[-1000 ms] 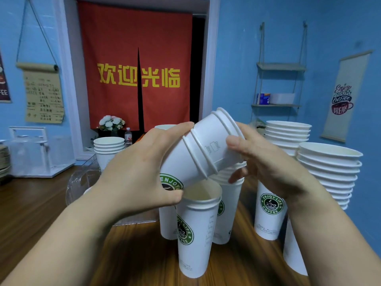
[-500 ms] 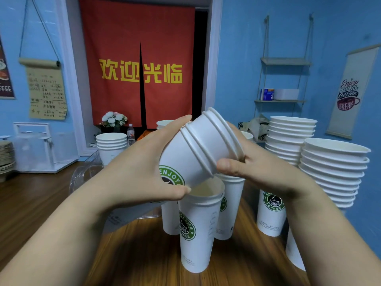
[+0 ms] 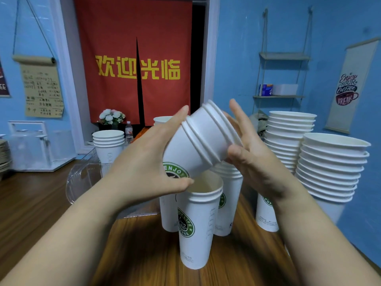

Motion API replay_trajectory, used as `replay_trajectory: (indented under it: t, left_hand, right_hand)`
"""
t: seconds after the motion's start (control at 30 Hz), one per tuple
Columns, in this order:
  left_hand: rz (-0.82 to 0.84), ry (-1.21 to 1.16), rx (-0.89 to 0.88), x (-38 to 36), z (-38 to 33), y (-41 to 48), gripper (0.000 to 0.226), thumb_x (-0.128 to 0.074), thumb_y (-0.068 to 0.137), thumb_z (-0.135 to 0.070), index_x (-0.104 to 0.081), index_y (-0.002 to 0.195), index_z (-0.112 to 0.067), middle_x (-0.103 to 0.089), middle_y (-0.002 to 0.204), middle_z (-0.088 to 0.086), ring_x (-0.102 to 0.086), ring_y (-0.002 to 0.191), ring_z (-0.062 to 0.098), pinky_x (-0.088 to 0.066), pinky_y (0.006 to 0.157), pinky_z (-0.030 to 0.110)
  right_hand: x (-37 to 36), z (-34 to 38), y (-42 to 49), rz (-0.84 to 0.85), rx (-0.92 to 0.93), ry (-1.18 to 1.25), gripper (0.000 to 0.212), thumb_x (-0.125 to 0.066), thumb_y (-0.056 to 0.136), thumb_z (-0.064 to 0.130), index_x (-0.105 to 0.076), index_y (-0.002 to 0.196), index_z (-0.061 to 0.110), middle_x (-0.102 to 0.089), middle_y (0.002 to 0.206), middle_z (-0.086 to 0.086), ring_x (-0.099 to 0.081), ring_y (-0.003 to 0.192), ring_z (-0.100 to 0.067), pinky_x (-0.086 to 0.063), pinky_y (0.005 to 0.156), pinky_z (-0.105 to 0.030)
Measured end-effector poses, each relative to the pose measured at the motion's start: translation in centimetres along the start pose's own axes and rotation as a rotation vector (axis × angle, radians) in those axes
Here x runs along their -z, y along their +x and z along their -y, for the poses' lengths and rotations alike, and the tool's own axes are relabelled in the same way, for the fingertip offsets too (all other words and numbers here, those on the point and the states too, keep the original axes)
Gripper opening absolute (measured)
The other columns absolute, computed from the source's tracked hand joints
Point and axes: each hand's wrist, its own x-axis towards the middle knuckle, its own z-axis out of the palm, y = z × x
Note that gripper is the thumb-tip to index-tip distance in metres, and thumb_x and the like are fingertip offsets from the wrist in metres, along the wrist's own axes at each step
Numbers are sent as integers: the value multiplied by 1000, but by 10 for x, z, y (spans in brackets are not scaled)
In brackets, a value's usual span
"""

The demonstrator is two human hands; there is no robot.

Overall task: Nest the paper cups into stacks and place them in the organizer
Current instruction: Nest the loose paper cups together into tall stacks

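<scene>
both hands tilt a cup stack (image 3: 198, 145) over a standing cup (image 3: 198, 221).
left hand (image 3: 144, 166) fingers wrapped around it; right hand (image 3: 251, 157) at 3 o'clock, fingers spread loose.

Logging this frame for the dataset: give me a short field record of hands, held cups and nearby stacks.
left hand: grips the held stack low on its side
right hand: fingers spread at the rims
held stack: nested cups, tilted, base over the front cup
front cup: upright, open
tall stacks: on the right
organizer: clear, behind the left hand
</scene>
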Motion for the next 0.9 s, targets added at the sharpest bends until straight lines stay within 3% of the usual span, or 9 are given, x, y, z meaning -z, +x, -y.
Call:
replay_trajectory:
  t: [0.07,0.1,0.17,0.27,0.5,0.67,0.8,0.9]
  left_hand:
    - [-126,-139,40,0,-1,3,109,-80,53,-49,-17,143,-49,-32,126,-48,-35,117,-25,-32,89,-3]
    - [-186,-228,55,2,-3,7,107,-83,53,-45,-23,141,-47,-38,122,-45,-41,110,-25,-35,81,-5]
    - [-293,-408,59,5,-6,17,104,-84,50,-42,-29,138,-43,-50,121,-30,-52,107,-15,-45,82,5]
    - [-441,-607,116,8,-7,35,100,-82,50,-40,-34,137,-32,-58,124,-10,-61,109,3,-51,88,28]
    - [-590,-968,279,1,3,53,89,-84,53,-25,-41,131,-15,-66,115,4,-70,95,16,-57,75,33]
    - [-609,-1023,354,-16,10,47,85,-81,58,-22,-39,132,-16,-64,118,6,-70,92,13,-55,68,23]
    - [-580,-892,294,-24,10,42,99,-86,52,-27,-35,136,-20,-61,124,4,-66,103,13,-56,81,28]
    - [-509,-811,241,-27,8,35,104,-86,55,-26,-28,141,-28,-58,129,0,-63,109,8,-55,87,30]
  right_hand:
    - [0,-5,0,-34,-8,88,120,-85,38,59,-22,140,44,-40,147,7,-51,127,-12,-45,103,-32]
    - [0,-6,1,-27,-34,129,123,-87,37,56,-24,141,39,-46,143,5,-54,124,-14,-46,101,-32]
    - [-2,-3,1,-19,-88,103,105,-89,42,50,-36,133,40,-55,132,10,-58,118,-10,-50,96,-28]
    - [-3,-2,0,-46,-157,-126,69,-82,63,35,-47,121,43,-57,125,18,-58,113,1,-49,95,-24]
    - [-9,-35,-23,-62,-243,-234,86,-90,49,40,-46,123,44,-49,135,19,-46,123,8,-42,103,-21]
    - [-23,-62,-39,-50,-303,-250,102,-89,46,38,-38,134,39,-55,129,20,-51,120,3,-43,105,-31]
    - [-29,-71,-40,-113,-324,-163,88,-90,53,23,-40,121,47,-59,119,26,-55,114,6,-48,98,-26]
    - [-30,-71,-38,-105,-314,-173,93,-88,49,34,-42,129,37,-61,123,20,-56,116,0,-49,99,-34]
